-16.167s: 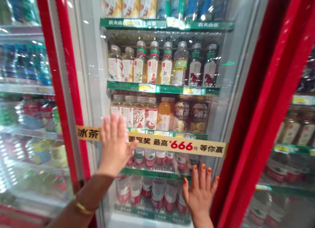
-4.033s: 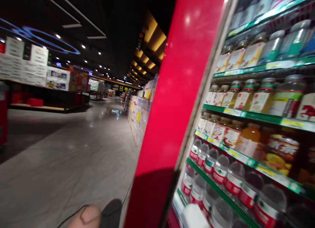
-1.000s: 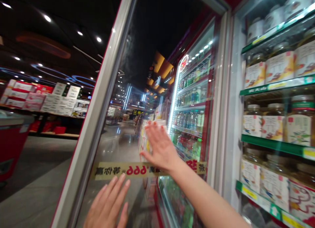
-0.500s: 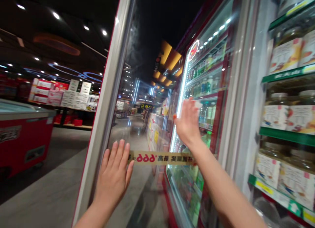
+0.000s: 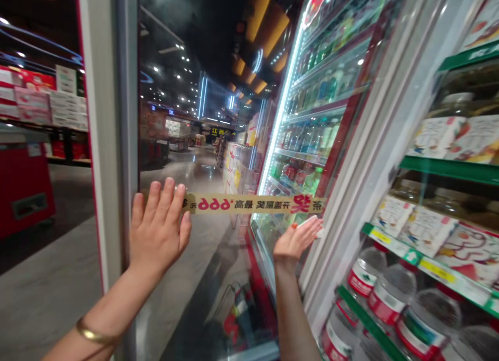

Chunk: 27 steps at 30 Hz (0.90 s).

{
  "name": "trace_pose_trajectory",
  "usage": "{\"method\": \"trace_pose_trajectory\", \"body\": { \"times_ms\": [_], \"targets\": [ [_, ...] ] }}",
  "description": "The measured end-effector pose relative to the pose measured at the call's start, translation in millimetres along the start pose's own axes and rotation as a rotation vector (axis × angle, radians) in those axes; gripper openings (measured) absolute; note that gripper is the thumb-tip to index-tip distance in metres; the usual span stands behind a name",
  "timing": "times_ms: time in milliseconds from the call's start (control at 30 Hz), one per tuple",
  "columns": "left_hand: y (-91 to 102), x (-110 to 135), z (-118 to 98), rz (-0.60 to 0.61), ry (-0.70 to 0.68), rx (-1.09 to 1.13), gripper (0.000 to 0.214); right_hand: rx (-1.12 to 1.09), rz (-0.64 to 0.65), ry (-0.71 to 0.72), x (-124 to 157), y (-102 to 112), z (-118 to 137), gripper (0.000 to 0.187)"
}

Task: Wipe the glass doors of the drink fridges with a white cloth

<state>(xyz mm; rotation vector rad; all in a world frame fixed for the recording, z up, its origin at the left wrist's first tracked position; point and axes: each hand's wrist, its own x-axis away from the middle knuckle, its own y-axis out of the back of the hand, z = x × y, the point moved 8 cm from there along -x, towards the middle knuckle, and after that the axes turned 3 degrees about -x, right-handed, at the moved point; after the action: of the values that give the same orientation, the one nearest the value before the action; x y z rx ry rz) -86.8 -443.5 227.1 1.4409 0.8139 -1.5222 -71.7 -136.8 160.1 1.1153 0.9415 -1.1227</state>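
Note:
A glass door with a pale metal frame stands open in front of me. My left hand lies flat on the glass beside the frame's left edge, fingers spread and holding nothing. Lower right, my right hand has a white cloth under its fingers, close to the glass; most of the cloth is hidden. A yellow sticker strip with mirrored lettering runs across the door between the hands. On my left wrist sits a gold bangle.
To the right, cooler shelves carry jars and large bottles. Through or in the glass appears a lit drinks cooler. At left stand a red chest freezer and stacked boxes.
My right hand has moved down the glass with the white cloth, from above the sticker strip to just below it. My left hand stays flat on the door. The view has turned right and down.

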Motion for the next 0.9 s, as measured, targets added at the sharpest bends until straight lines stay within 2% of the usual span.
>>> {"method": "trace_pose_trajectory", "body": {
  "times_ms": [33,100,133,167,233,267,367,433,467,500,567,600,633,733,800,833,900],
  "targets": [
    [-0.4,2,0,0.000,0.003,0.002,0.084,0.016,-0.021,-0.035,7,0,-1,0.078],
    [-0.2,3,1,-0.003,0.014,0.010,0.083,-0.005,0.001,0.035,34,-8,20,0.085],
    [-0.3,3,2,0.002,0.022,0.018,0.082,-0.029,0.045,0.126,53,-15,34,0.089],
    [-0.3,2,2,0.006,0.027,0.026,0.081,-0.115,0.120,0.305,75,-23,51,0.088],
    [0.7,0,1,0.004,0.021,0.042,0.079,-0.144,0.132,0.371,109,-28,45,0.085],
    [1.3,-1,0,0.001,0.012,0.048,0.079,-0.133,0.098,0.315,117,-27,28,0.085],
    [1.5,-1,-2,0.006,-0.006,0.059,0.079,-0.044,-0.071,-0.005,123,-18,-32,0.084],
    [-0.1,0,0,0.022,0.011,0.066,0.081,-0.014,-0.118,-0.121,125,-20,-39,0.082],
    [-1.4,1,2,0.033,0.023,0.071,0.081,-0.015,-0.092,-0.121,126,-25,-30,0.082],
    [-2.9,2,4,0.047,0.032,0.076,0.080,-0.031,-0.023,-0.057,127,-34,-13,0.083],
    [-5.2,3,6,0.068,0.044,0.082,0.080,-0.072,0.141,0.145,133,-50,24,0.084],
    [-5.8,4,7,0.071,0.045,0.081,0.081,-0.081,0.191,0.218,135,-54,34,0.085],
    [-5.9,4,7,0.069,0.044,0.077,0.081,-0.078,0.207,0.245,136,-53,35,0.084],
    [-5.8,4,6,0.055,0.037,0.054,0.083,-0.026,0.127,0.106,132,-38,1,0.073],
    [-7.4,4,6,0.063,0.038,0.043,0.083,-0.026,0.136,0.096,134,-33,-7,0.070],
    [-7.9,5,6,0.066,0.041,0.042,0.083,-0.033,0.154,0.116,138,-34,-1,0.072],
    [-8.3,6,7,0.072,0.050,0.049,0.082,-0.052,0.211,0.179,152,-40,31,0.082]
  ]
}}
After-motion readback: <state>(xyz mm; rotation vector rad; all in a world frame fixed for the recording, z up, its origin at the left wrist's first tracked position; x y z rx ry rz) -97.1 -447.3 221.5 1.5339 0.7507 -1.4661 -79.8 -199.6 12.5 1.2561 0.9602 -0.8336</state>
